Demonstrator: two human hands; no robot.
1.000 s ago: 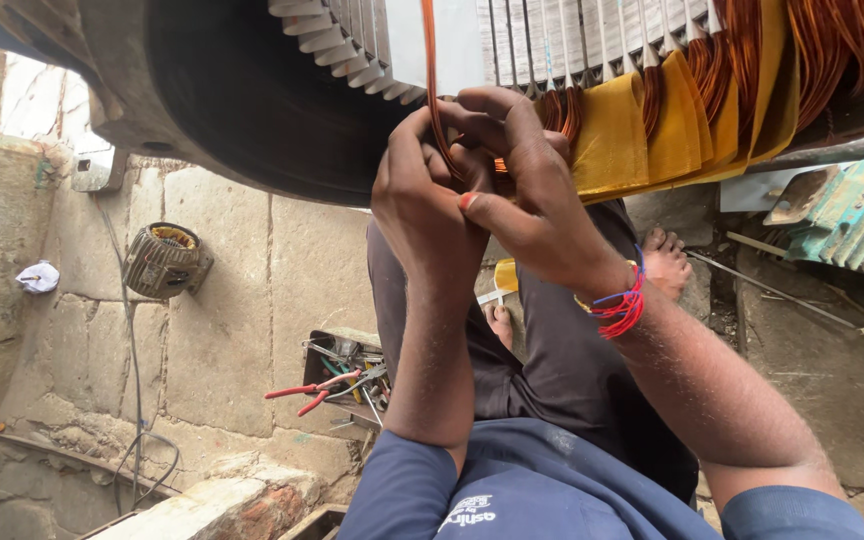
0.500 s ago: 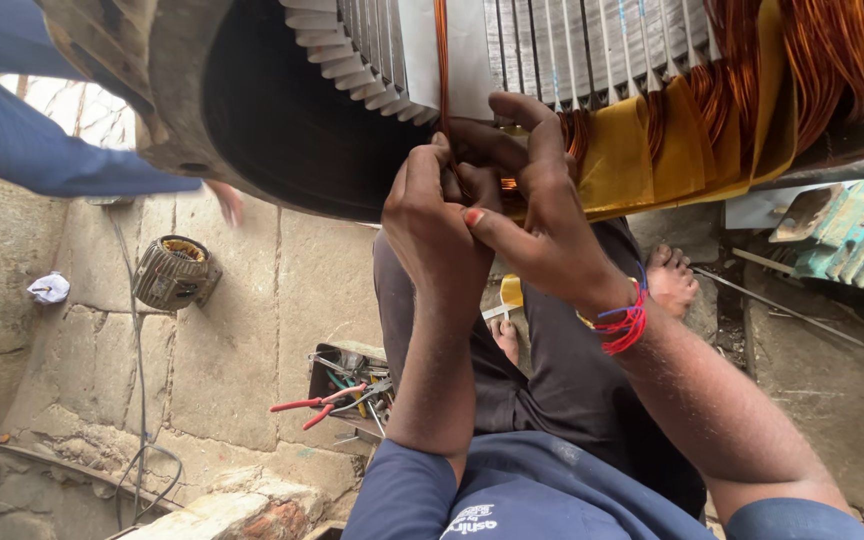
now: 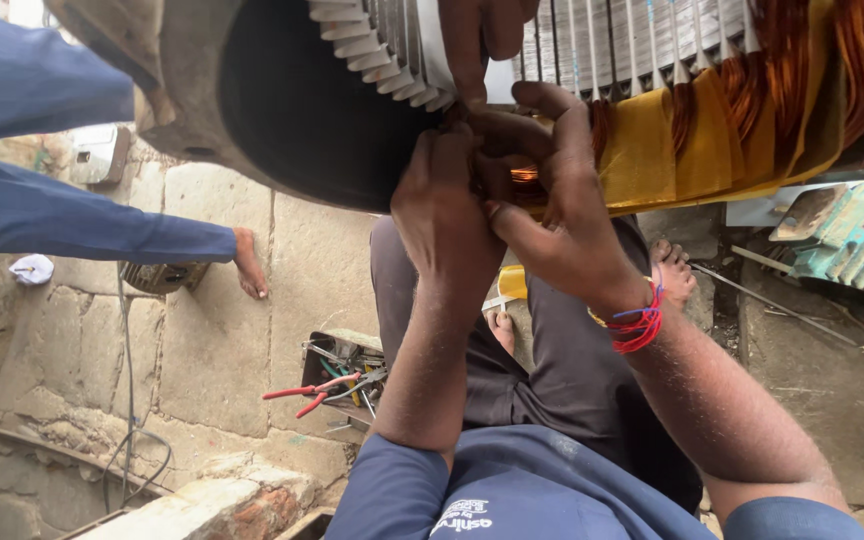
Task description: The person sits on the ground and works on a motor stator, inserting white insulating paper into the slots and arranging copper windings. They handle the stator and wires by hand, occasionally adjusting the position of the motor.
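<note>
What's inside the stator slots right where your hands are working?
Copper winding wire shows between the left hand and right hand, with yellow insulation sheets beside it on the stator. The slot itself is hidden by the fingers.

Above your hands: the stator (image 3: 282, 110) fills the top of the view; its slotted rim (image 3: 592, 40) blocks any way up.
Work spot: your left hand (image 3: 447, 215) and right hand (image 3: 552, 215) press together at the rim, touching, with no gap between them.
Third hand: another hand (image 3: 482, 35) hangs down from the top edge, just over your fingers.
Right of you: yellow paper (image 3: 672, 150) and copper coils (image 3: 852, 60) crowd the rim there.
Bore: the dark hollow (image 3: 302, 120) to your left stands open.
Below: your forearms and lap fill the middle.
Left, low: a tool tray (image 3: 337, 385) with red pliers (image 3: 302, 392), and a person's blue leg (image 3: 82, 215) and foot.
</note>
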